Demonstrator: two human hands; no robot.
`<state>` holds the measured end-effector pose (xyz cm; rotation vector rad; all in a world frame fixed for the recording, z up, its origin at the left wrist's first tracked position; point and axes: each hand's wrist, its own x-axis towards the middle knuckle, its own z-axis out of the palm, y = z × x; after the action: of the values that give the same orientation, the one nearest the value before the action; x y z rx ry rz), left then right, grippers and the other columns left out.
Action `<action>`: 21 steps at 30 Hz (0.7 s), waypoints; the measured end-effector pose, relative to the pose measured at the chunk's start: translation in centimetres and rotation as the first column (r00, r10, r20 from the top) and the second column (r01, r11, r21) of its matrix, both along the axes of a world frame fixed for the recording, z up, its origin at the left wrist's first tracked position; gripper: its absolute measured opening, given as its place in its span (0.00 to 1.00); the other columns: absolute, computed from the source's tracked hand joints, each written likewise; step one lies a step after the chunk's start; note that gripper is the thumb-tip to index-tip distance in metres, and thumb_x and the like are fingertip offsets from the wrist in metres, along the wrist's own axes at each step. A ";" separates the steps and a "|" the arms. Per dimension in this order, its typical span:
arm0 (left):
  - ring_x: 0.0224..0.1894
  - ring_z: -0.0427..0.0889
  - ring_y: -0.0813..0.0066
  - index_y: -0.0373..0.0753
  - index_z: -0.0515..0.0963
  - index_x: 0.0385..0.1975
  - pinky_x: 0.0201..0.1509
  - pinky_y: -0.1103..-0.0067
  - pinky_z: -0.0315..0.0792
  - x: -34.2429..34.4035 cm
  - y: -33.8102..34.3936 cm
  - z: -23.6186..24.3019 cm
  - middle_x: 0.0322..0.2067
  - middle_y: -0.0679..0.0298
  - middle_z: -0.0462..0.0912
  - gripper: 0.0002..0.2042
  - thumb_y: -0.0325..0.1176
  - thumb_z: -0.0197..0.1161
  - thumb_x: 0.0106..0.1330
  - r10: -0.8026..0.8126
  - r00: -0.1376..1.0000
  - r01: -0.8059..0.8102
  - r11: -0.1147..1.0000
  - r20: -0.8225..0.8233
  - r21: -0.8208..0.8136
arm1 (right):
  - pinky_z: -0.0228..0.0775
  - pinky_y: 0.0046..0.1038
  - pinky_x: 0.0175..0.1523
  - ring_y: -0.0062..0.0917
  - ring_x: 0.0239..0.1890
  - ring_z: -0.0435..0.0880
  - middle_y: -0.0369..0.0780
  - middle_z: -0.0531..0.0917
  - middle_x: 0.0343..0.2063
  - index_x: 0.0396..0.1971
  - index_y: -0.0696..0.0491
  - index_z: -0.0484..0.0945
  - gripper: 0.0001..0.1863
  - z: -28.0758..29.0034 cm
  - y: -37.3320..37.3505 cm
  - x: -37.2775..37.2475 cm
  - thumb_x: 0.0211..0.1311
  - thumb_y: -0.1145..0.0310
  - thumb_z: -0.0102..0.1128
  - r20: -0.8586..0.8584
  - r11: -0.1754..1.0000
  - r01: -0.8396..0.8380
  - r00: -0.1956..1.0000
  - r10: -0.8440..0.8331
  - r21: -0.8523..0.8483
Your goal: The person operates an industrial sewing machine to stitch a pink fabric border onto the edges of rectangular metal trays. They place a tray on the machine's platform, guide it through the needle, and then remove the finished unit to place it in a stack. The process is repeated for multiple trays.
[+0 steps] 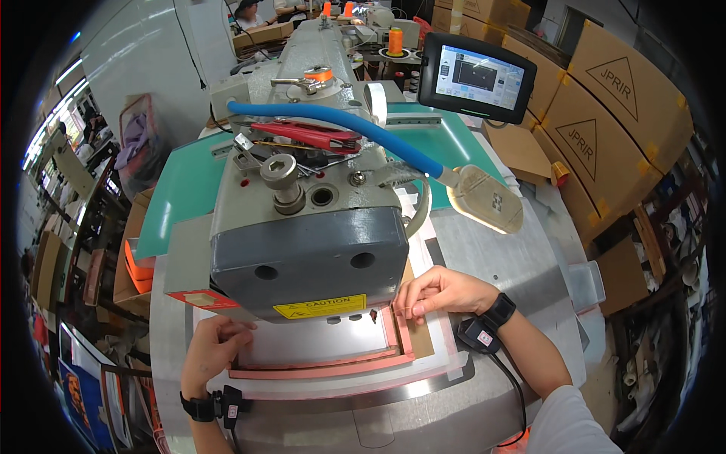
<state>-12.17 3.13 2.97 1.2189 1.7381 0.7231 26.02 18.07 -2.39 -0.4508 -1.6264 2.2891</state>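
Below the grey head of an industrial sewing machine lies a flat clamp frame with pink edging around a pale, shiny sheet. At the frame's left end is my left hand, its fingers curled and thumb and fingertips together; whatever is between them is hidden. My right hand pinches at the frame's right edge, close to the machine head. What its fingertips hold is too small to make out. A small dark red piece shows near the frame's right inner corner.
A blue flexible lamp arm with a pale lamp head hangs above my right hand. Red-handled tools lie on the machine top. A control screen and cardboard boxes stand at right. A cable crosses the metal table.
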 end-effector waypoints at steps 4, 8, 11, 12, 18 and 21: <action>0.21 0.79 0.82 0.28 0.79 0.36 0.24 0.84 0.70 -0.3 0.0 -0.9 0.23 0.62 0.84 0.06 0.21 0.60 0.60 -0.035 0.999 0.037 0.998 -0.034 0.060 | 0.74 0.21 0.42 0.22 0.37 0.80 0.42 0.81 0.38 0.34 0.62 0.81 0.05 0.1 0.0 0.1 0.63 0.76 0.61 0.011 1.000 0.000 1.000 0.000 -0.027; 0.25 0.83 0.81 0.30 0.79 0.36 0.27 0.85 0.72 0.0 0.0 -1.0 0.24 0.60 0.85 0.06 0.20 0.61 0.59 -0.068 0.994 0.078 0.990 -0.089 0.118 | 0.74 0.21 0.43 0.22 0.37 0.80 0.42 0.81 0.38 0.34 0.62 0.81 0.05 0.4 0.0 0.0 0.63 0.76 0.61 0.016 1.000 0.005 1.000 -0.005 -0.028; 0.24 0.83 0.80 0.30 0.79 0.35 0.26 0.85 0.72 0.3 0.1 -0.3 0.24 0.59 0.85 0.06 0.19 0.61 0.59 -0.072 0.992 0.080 0.993 -0.104 0.083 | 0.75 0.21 0.43 0.22 0.37 0.81 0.42 0.81 0.38 0.34 0.62 0.81 0.05 0.1 0.0 0.0 0.62 0.76 0.61 0.006 1.000 0.004 1.000 -0.004 -0.011; 0.24 0.83 0.80 0.30 0.79 0.35 0.26 0.85 0.72 0.4 0.1 -0.2 0.24 0.59 0.85 0.06 0.19 0.61 0.58 -0.069 0.992 0.076 0.995 -0.103 0.069 | 0.75 0.21 0.43 0.22 0.37 0.81 0.42 0.81 0.38 0.34 0.62 0.81 0.05 0.2 0.0 0.0 0.62 0.76 0.61 0.005 1.000 0.003 1.000 -0.003 -0.012; 0.23 0.83 0.80 0.30 0.78 0.35 0.25 0.85 0.72 -0.2 -0.3 -1.0 0.23 0.60 0.85 0.06 0.19 0.61 0.58 -0.091 0.992 0.101 0.989 -0.091 0.113 | 0.74 0.22 0.41 0.21 0.36 0.80 0.41 0.81 0.38 0.34 0.62 0.81 0.05 0.1 -0.2 -0.1 0.63 0.75 0.61 0.012 1.000 -0.004 1.000 0.004 0.025; 0.22 0.83 0.79 0.29 0.78 0.34 0.25 0.85 0.73 0.3 -0.1 -0.3 0.23 0.60 0.85 0.05 0.20 0.61 0.58 -0.092 0.986 0.100 0.994 -0.139 0.049 | 0.72 0.23 0.43 0.23 0.40 0.79 0.42 0.81 0.38 0.34 0.62 0.81 0.05 0.7 -0.5 -0.1 0.63 0.76 0.61 0.078 0.999 -0.049 0.996 0.047 0.019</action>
<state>-11.89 3.00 2.67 1.4097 1.7665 0.6480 25.94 17.60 -1.65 -0.5070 -1.7140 2.3140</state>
